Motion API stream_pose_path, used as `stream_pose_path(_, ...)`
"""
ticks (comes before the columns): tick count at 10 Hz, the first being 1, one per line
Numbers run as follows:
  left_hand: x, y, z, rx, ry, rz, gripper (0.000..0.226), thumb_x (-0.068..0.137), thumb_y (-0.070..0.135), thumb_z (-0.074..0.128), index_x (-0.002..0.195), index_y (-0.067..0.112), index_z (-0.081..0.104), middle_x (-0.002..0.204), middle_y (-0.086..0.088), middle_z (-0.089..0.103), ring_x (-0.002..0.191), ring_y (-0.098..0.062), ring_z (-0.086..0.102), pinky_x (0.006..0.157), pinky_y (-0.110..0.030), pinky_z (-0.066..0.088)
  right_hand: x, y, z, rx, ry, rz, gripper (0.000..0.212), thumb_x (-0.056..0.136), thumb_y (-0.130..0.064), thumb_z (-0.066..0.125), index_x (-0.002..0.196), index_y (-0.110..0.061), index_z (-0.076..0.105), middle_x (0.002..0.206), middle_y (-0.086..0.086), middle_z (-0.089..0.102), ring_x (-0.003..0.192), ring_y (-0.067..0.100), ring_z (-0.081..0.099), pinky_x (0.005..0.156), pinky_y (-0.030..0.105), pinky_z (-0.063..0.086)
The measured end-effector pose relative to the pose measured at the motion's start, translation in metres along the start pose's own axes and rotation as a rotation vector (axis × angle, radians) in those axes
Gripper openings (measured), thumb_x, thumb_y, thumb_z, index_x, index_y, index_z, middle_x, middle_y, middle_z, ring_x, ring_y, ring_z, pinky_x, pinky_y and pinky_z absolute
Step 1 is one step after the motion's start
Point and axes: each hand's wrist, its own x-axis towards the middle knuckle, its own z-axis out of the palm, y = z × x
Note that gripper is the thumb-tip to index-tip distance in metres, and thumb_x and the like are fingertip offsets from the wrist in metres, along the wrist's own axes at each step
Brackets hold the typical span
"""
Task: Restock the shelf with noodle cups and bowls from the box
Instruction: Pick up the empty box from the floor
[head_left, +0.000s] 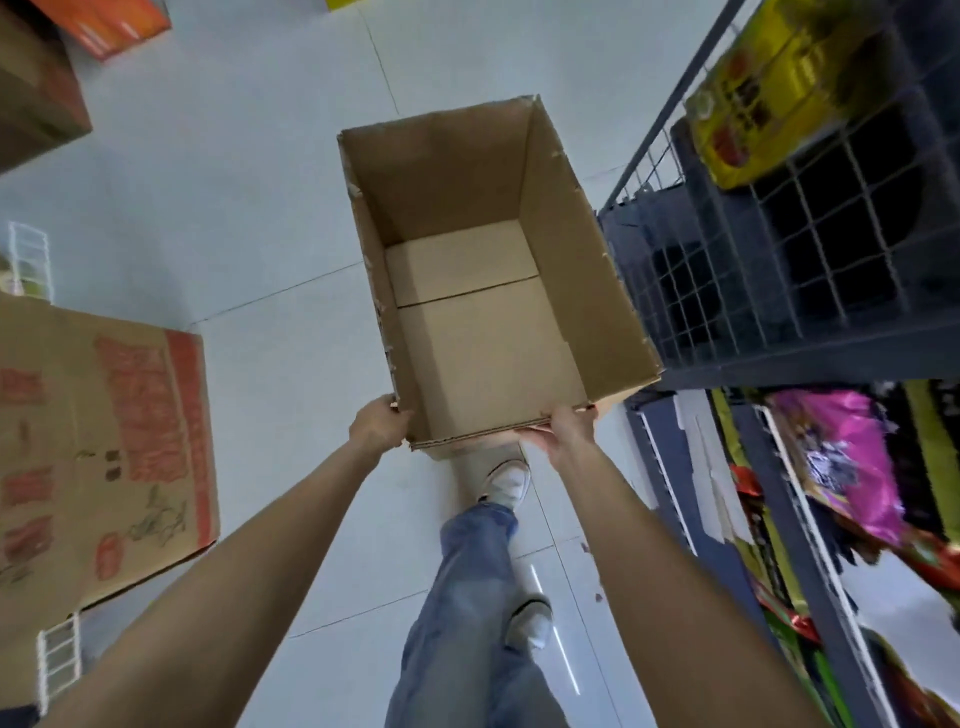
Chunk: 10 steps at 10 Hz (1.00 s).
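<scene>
An open brown cardboard box (488, 332) is held in front of me above the floor, and nothing lies inside it. My left hand (378, 423) grips its near left corner. My right hand (566, 428) grips the near edge on the right, fingers under the rim. The dark wire shelf (779, 291) stands right of the box, nearly touching its right wall. Yellow packets (763, 98) lie on the upper shelf level and pink and green packets (852, 467) on the lower one. No noodle cups or bowls are visible.
A large printed cardboard box (104, 447) stands on the floor at the left. Another brown box (36, 88) and an orange box (104, 23) sit at the far left. White wire racks (31, 260) show at the left edge. My legs and shoes (506, 483) are below the box.
</scene>
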Motion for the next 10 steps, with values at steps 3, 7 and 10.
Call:
stream_pose_path(3, 0.073, 0.033, 0.049, -0.349, -0.204, -0.212, 0.048, 0.09, 0.028, 0.056, 0.135, 0.019, 0.042, 0.13, -0.003, 0.05, 0.109, -0.02, 0.048, 0.092, -0.036, 0.041, 0.091, 0.008, -0.012, 0.132, 0.002, 0.068, 0.081, 0.085, 0.012, 0.053, 0.144, -0.025, 0.011, 0.131, 0.017, 0.047, 0.099, 0.032, 0.059, 0.084, 0.046, 0.054)
stream_pose_path(7, 0.077, 0.052, 0.103, -0.176, -0.228, -0.219, 0.046, 0.092, 0.027, 0.056, 0.131, 0.006, 0.044, 0.109, -0.008, 0.051, 0.099, -0.02, 0.052, 0.084, -0.029, 0.043, 0.129, 0.003, -0.061, 0.01, 0.146, 0.108, 0.046, 0.099, -0.003, 0.038, 0.144, -0.009, 0.029, 0.13, 0.014, 0.052, 0.111, 0.031, 0.057, 0.068, 0.033, 0.054)
stream_pose_path(10, 0.015, 0.045, 0.074, -0.005, -0.228, 0.044, 0.046, 0.091, 0.022, 0.054, 0.134, 0.007, 0.046, 0.135, -0.012, 0.051, 0.123, -0.026, 0.05, 0.106, -0.039, 0.037, 0.01, 0.01, -0.068, -0.161, 0.306, -0.32, 0.044, 0.094, 0.0, 0.044, 0.136, -0.013, 0.043, 0.129, 0.013, 0.058, 0.109, 0.026, 0.058, 0.068, 0.017, 0.043)
